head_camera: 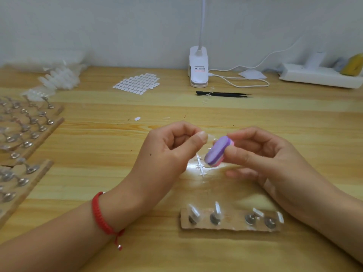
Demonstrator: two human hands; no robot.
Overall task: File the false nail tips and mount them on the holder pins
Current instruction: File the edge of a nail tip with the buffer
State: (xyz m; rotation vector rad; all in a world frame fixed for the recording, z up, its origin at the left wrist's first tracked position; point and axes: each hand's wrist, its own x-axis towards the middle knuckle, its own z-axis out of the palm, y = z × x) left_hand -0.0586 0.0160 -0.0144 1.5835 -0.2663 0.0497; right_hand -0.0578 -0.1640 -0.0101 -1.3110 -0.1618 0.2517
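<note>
Far left of the frame, a bunch of cardboard strips carry rows of metal holder pins, some with clear tips on them. Behind those, upper left, is a pile of bagged nail tips, a bit blurry. Moving right along the wooden table, there's a sheet of little white oval stickers and one loose oval nearer the middle.

Centre frame, the left hand, with a red cord bracelet on the wrist, is curled up and pinches a clear false nail tip between thumb and forefinger. Right next to it is the purple-and-pink file block, which the right hand grips between thumb and fingers. The block's tilted, its top end close to the tip; can't tell if they're actually touching. A white plastic sprue lies on the table under both hands.

Lower centre-right, a short cardboard holder has four pins, each with a whitish tip on it.

At the back there's a white clip lamp, black tweezers in front of it, and a white power strip upper right.
</note>
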